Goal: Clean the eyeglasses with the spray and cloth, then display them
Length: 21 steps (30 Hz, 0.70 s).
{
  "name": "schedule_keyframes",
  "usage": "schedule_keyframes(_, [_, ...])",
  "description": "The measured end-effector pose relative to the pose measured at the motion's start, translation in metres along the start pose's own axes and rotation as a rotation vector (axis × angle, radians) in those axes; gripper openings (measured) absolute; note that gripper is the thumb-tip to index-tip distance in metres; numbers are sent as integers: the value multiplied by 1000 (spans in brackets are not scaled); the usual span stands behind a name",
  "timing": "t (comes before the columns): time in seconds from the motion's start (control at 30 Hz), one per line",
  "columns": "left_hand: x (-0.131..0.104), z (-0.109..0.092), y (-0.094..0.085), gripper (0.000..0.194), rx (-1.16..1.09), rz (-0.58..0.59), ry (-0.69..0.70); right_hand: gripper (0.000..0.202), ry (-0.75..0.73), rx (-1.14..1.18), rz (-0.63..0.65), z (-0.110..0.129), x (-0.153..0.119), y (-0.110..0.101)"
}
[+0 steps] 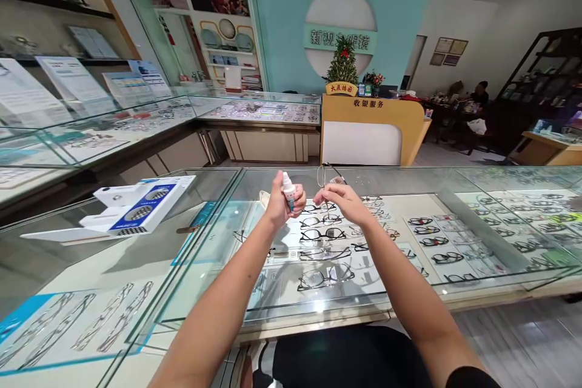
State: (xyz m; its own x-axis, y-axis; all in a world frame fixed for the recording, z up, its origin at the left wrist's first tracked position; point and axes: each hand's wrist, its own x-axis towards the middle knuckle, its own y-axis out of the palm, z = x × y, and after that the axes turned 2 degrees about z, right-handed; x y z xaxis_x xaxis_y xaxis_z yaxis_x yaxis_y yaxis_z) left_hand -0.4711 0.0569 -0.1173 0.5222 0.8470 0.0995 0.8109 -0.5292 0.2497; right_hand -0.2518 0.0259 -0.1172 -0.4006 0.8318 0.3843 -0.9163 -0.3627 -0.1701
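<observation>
My left hand point(278, 205) is closed around a small white spray bottle point(289, 189), held upright with its nozzle at the top and my thumb beside it. To its right, my right hand point(345, 201) pinches a thin-framed pair of eyeglasses point(322, 176) between thumb and fingers. The glasses are raised above the counter, one round lens standing up and a dark temple reaching back. Bottle and glasses are apart, roughly level with each other. Below both hands lies the glass counter top point(277, 306), with rows of eyeglasses point(322, 234) showing through it.
An opened white and blue cardboard box point(150, 209) stands on the counter at left. More frames point(448, 257) lie inside the case at right. A yellow cashier desk point(421, 118) with a small decorated tree point(343, 63) stands beyond. A person point(479, 94) sits in the far right background.
</observation>
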Motion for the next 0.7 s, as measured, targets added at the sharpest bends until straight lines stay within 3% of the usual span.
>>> schedule_keyframes(0.13, [0, 9, -4, 86, 42, -29, 29, 46, 40, 55, 22, -16, -5, 5])
schedule_keyframes(0.3, [0, 29, -5, 76, 298, -159, 123, 47, 68, 94, 85, -16, -13, 13])
schedule_keyframes(0.7, [0, 38, -1, 71, 361, -62, 65, 48, 66, 145, 114, -11, -17, 21])
